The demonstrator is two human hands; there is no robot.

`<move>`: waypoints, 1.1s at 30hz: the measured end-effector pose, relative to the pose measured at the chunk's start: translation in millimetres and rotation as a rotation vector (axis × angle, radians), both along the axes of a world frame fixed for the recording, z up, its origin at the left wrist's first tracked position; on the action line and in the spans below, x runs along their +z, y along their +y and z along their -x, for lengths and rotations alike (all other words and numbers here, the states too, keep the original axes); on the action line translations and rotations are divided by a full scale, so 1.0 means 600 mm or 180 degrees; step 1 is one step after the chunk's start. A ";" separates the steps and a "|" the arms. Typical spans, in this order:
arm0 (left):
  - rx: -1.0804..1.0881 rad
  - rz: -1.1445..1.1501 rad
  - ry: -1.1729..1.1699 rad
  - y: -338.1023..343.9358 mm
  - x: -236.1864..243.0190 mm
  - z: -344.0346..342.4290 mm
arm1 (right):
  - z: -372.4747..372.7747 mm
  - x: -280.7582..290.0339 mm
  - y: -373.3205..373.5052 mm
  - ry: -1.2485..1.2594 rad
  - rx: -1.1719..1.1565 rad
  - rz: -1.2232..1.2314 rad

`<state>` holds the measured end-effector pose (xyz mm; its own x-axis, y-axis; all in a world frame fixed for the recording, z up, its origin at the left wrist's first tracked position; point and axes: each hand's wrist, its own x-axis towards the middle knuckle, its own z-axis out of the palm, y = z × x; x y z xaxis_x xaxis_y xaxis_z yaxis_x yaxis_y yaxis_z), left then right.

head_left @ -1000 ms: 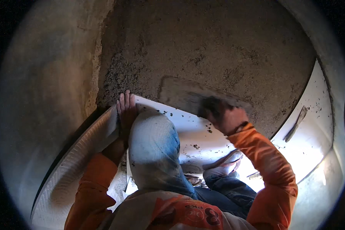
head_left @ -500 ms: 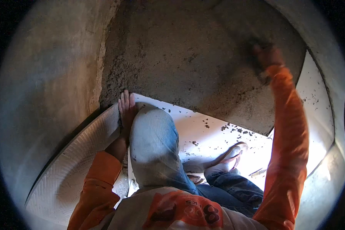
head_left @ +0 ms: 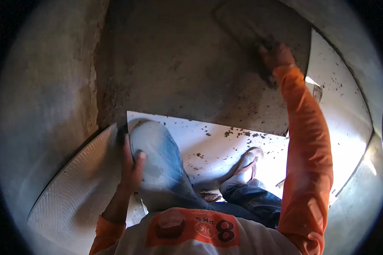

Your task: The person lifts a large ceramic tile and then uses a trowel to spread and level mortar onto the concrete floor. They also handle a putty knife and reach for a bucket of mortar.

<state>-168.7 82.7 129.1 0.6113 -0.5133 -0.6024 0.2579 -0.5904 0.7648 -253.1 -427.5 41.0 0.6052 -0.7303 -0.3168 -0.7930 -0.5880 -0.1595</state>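
My right hand (head_left: 277,55) is closed round a dark trowel (head_left: 266,76), stretched out over the right part of a bed of grey-brown mortar (head_left: 178,63). The trowel is dim and blurred, lying flat against the mortar or just above it; I cannot tell which. My left hand (head_left: 133,165) rests against the outer side of my bent left knee, fingers extended and thumb apart, holding nothing. Under my legs and sandalled foot lies a white tile (head_left: 200,144), its far edge along the mortar. Dark crumbs are scattered on it.
A tile with a ridged back (head_left: 76,182) stands against the left wall (head_left: 47,97). Further white tile (head_left: 340,127) with crumbs runs along the right side, beside the curved-looking right wall (head_left: 357,46). A small scrap (head_left: 317,92) lies at the mortar's right edge.
My left hand has left the tile's far corner and come back beside my knee. My right hand has swept the trowel across the mortar, which looks smoother. The view has shifted slightly.
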 end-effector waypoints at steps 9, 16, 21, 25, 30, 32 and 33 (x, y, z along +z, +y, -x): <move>-0.2410 -0.1388 -0.3425 -0.205 0.050 0.009 | 0.159 0.286 -0.010 0.0908 0.1109 -0.0917; -0.1464 0.1280 -0.2136 -0.461 0.111 0.032 | 0.506 0.204 0.074 -0.0667 -0.0464 -0.1114; -0.1653 0.2388 -0.4102 -0.642 0.292 0.049 | 0.628 0.132 0.097 -0.0724 -0.1039 -0.0971; -0.1525 0.2749 -0.4596 -0.773 0.425 0.082 | 0.640 0.133 0.097 -0.0585 -0.1058 -0.1202; -0.2116 0.2927 -0.5121 -0.922 0.450 0.177 | 0.596 0.031 0.129 -0.1025 -0.1010 -0.1212; -0.2202 0.2590 -0.5826 -0.980 0.471 0.165 | 0.518 0.053 0.121 -0.1421 -0.0990 -0.1543; -0.2186 0.2383 -0.6206 -1.005 0.501 0.163 | 0.475 0.038 0.120 -0.1600 -0.0914 -0.1596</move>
<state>-266.7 -520.1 429.9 -0.2915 -0.6317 0.7183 -0.9561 0.2151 -0.1988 -538.3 -355.4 63.8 0.5723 -0.7222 -0.3884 -0.6652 -0.1319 -0.7349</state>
